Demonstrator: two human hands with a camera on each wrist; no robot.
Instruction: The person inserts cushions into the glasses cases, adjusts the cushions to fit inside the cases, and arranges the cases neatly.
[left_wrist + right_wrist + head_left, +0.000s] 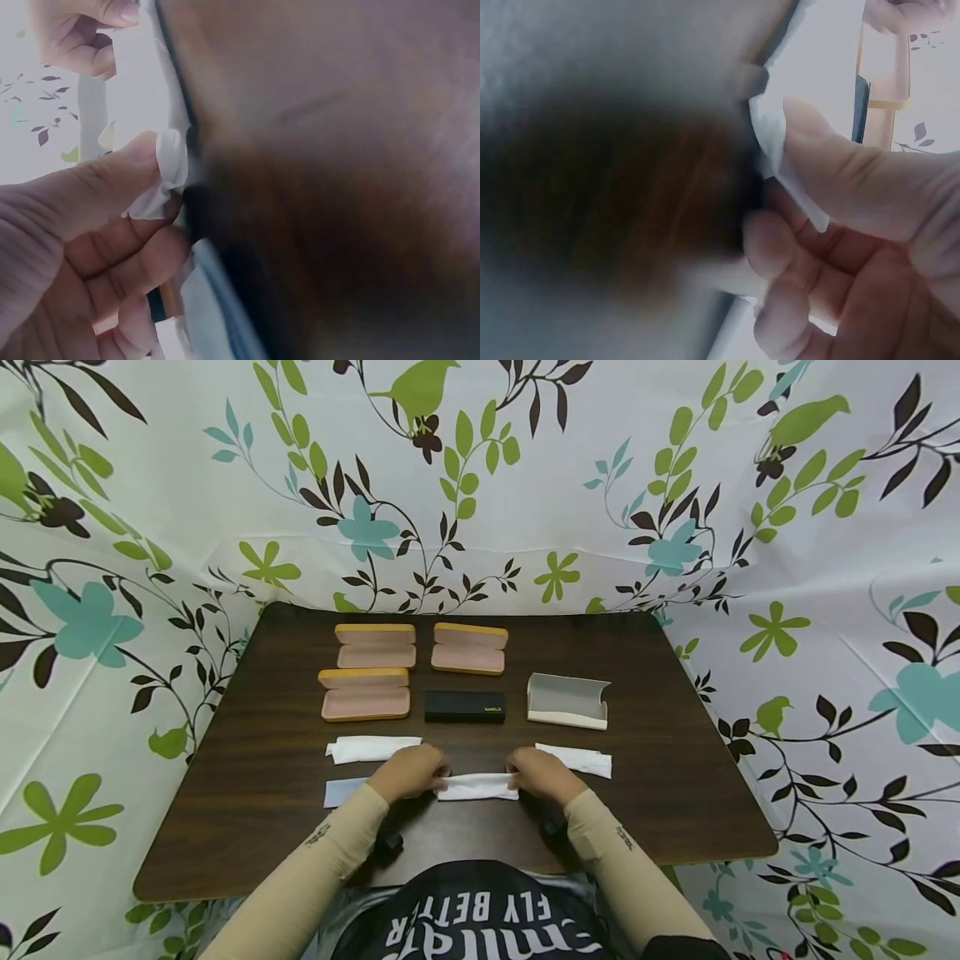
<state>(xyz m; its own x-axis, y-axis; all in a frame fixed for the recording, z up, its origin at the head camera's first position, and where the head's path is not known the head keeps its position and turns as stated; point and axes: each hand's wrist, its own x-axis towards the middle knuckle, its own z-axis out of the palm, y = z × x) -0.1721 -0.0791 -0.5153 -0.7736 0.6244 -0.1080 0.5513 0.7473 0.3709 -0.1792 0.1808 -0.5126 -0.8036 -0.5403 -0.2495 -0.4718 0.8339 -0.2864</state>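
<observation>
A folded white cloth is stretched level between my two hands, low over the near middle of the table. My left hand pinches its left end; in the left wrist view the thumb presses the crumpled edge of the cloth against the fingers. At the other end, my right hand holds a corner between thumb and fingers, and a loose flap of the cloth hangs past the thumb in the right wrist view. Whether anything lies inside the folds cannot be seen.
Folded white cloths lie left and right, with a pale blue cloth near my left forearm. Behind stand several open pink-lined glasses cases, a closed black case and an open white case on the brown table.
</observation>
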